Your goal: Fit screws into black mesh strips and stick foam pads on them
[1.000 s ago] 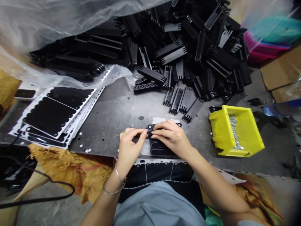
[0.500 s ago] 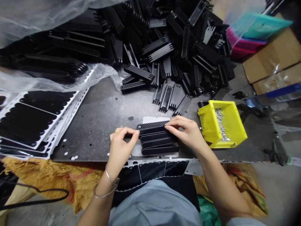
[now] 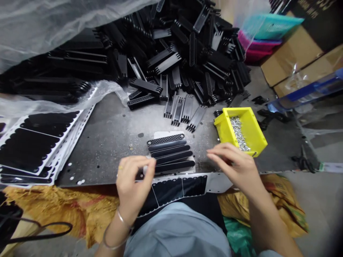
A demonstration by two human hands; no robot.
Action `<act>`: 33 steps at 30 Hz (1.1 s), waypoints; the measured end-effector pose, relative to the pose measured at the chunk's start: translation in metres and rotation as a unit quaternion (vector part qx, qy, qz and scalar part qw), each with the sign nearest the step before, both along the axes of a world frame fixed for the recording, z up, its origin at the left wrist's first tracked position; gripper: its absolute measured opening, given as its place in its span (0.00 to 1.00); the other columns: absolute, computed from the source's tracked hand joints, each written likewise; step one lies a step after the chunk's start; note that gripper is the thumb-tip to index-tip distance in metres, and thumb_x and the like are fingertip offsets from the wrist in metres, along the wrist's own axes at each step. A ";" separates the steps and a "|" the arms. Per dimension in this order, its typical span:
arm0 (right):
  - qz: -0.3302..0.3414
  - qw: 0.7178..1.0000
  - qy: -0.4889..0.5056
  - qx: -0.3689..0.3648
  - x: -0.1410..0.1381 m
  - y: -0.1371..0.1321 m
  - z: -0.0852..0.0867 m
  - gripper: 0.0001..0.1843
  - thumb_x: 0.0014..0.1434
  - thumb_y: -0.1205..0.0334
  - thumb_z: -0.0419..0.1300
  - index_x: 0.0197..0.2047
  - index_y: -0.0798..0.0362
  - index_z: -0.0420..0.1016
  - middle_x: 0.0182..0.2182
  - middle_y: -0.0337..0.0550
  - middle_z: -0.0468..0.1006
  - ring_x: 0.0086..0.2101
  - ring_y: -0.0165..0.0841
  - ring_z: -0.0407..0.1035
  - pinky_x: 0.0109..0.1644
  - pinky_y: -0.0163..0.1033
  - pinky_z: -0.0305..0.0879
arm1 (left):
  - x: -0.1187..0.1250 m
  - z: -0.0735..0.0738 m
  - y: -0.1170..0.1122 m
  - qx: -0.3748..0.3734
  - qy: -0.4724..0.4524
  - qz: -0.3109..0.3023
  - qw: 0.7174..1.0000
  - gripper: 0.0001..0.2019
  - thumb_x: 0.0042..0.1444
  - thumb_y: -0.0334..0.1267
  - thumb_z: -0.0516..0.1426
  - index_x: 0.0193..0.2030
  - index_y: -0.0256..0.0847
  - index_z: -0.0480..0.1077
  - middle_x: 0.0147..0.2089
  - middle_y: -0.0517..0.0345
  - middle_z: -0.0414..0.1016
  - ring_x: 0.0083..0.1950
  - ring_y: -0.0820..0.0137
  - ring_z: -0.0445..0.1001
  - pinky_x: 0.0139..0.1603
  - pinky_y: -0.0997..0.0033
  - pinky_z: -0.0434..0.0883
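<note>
Several flat black strips (image 3: 171,154) lie in a slightly fanned row on a pale sheet. At the far side of the row sits a black piece with a lattice face (image 3: 165,139) and a small bright ring at each end. My left hand (image 3: 135,182) is just off the strips' near left ends, thumb and forefinger drawn together in a pinch; whatever may be between the tips is too small to make out. Apart from the row, my right hand (image 3: 233,164) hovers before a yellow bin (image 3: 219,128) of small silvery metal parts (image 3: 239,132), fingers stretched out and holding nothing visible.
A large heap of black toothed plastic pieces (image 3: 171,64) covers the back of the table (image 3: 107,142). Sheets of black scalloped stickers (image 3: 34,142) are stacked at left, with another sticker sheet (image 3: 168,191) at the front edge. Scissors (image 3: 302,162) lie at right.
Both hands have let go of the lattice-faced piece, which stays at the head of the row. My right hand has moved right, toward the yellow bin; my left has drawn back nearer me.
</note>
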State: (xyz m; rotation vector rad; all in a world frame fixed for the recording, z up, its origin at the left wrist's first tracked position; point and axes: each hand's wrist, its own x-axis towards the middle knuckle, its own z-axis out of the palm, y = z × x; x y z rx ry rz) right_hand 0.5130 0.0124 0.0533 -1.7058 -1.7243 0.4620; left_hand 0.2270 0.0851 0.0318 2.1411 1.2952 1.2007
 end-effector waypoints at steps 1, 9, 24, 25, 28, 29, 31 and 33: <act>0.021 0.999 0.002 -0.048 0.004 -0.017 0.000 0.11 0.68 0.61 0.65 0.53 0.44 0.80 0.44 0.42 0.80 0.39 0.33 0.76 0.44 0.39 0.75 | 0.008 -0.002 -0.012 0.021 -0.016 -0.057 0.998 0.05 0.62 0.28 0.64 0.40 0.42 0.75 0.38 0.60 0.80 0.42 0.69 0.77 0.52 0.64 0.72; 0.037 0.999 -0.016 0.014 -0.013 -0.066 -0.048 0.14 0.71 0.67 0.57 0.55 0.47 0.79 0.53 0.52 0.74 0.39 0.33 0.75 0.46 0.41 0.77 | 0.058 -0.080 -0.057 0.150 0.039 -0.288 0.945 0.13 0.69 0.26 0.57 0.58 0.35 0.73 0.50 0.49 0.84 0.57 0.61 0.81 0.58 0.59 0.80; 0.004 0.924 0.383 -0.017 0.022 -0.079 0.006 0.07 0.68 0.51 0.63 0.42 0.44 0.75 0.45 0.44 0.73 0.33 0.34 0.77 0.35 0.44 0.80 | 0.070 -0.072 -0.069 0.081 0.012 -0.264 0.961 0.14 0.68 0.25 0.55 0.56 0.37 0.75 0.52 0.46 0.84 0.58 0.61 0.81 0.58 0.59 0.81; -0.023 0.927 0.373 0.006 0.015 -0.065 0.013 0.06 0.67 0.53 0.64 0.45 0.42 0.75 0.45 0.43 0.72 0.30 0.31 0.74 0.30 0.41 0.77 | 0.070 -0.064 -0.070 0.070 0.003 -0.274 0.959 0.12 0.68 0.26 0.56 0.55 0.37 0.75 0.52 0.46 0.83 0.57 0.61 0.81 0.58 0.60 0.81; -0.046 0.986 0.152 0.053 -0.022 -0.003 0.019 0.11 0.66 0.63 0.65 0.50 0.41 0.80 0.46 0.46 0.72 0.41 0.37 0.75 0.42 0.43 0.78 | 0.055 -0.033 -0.059 0.053 -0.031 -0.298 0.953 0.12 0.67 0.27 0.58 0.54 0.38 0.75 0.49 0.49 0.84 0.53 0.64 0.81 0.56 0.64 0.80; -0.014 0.994 0.086 0.072 -0.036 0.021 0.016 0.15 0.68 0.65 0.62 0.55 0.42 0.80 0.46 0.47 0.74 0.44 0.39 0.75 0.48 0.47 0.77 | 0.046 -0.023 -0.049 0.050 -0.034 -0.277 0.959 0.12 0.66 0.27 0.59 0.55 0.39 0.75 0.47 0.51 0.84 0.51 0.66 0.81 0.56 0.64 0.79; 0.077 0.993 0.016 0.085 -0.060 0.065 0.006 0.20 0.70 0.66 0.58 0.63 0.44 0.76 0.47 0.49 0.77 0.47 0.40 0.75 0.54 0.49 0.75 | 0.024 -0.007 -0.022 0.019 -0.016 -0.153 0.988 0.12 0.67 0.28 0.59 0.54 0.43 0.76 0.44 0.56 0.84 0.49 0.67 0.81 0.57 0.62 0.76; 0.176 0.981 -0.007 0.080 -0.076 0.098 -0.006 0.17 0.71 0.65 0.58 0.60 0.46 0.78 0.46 0.47 0.80 0.47 0.39 0.76 0.55 0.49 0.74 | 0.002 -0.002 0.011 -0.052 0.010 0.012 0.999 0.09 0.68 0.32 0.59 0.51 0.46 0.79 0.44 0.56 0.84 0.48 0.65 0.80 0.58 0.58 0.73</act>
